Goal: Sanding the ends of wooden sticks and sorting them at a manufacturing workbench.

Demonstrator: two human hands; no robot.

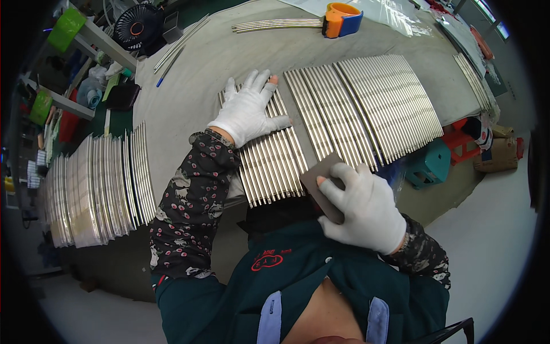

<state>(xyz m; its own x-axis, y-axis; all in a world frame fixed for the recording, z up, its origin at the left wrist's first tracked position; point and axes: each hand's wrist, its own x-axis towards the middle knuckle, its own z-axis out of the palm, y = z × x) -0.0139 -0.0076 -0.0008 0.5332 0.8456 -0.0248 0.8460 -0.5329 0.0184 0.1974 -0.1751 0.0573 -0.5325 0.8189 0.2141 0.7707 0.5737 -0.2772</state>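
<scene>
My left hand (246, 112), in a white glove with some bare fingertips, lies flat with fingers spread on a row of shiny metal rods (272, 166). The rods lie side by side at the table's near edge. In my right hand (369, 209), also gloved, is a flat grey-brown rectangular pad (322, 179), gripped between thumb and fingers. The pad's edge is at the near right end of that row; whether it touches the rods I cannot tell. Just right lies a wider set of similar rods (387, 103), split by narrow gaps.
Bundles of wrapped rods (94, 186) stand at the left. Farther back are an orange and blue tape dispenser (342, 20), a few loose rods (275, 25), a blue pen (169, 67) and a black fan (137, 27). A teal stool (429, 163) stands right of the table.
</scene>
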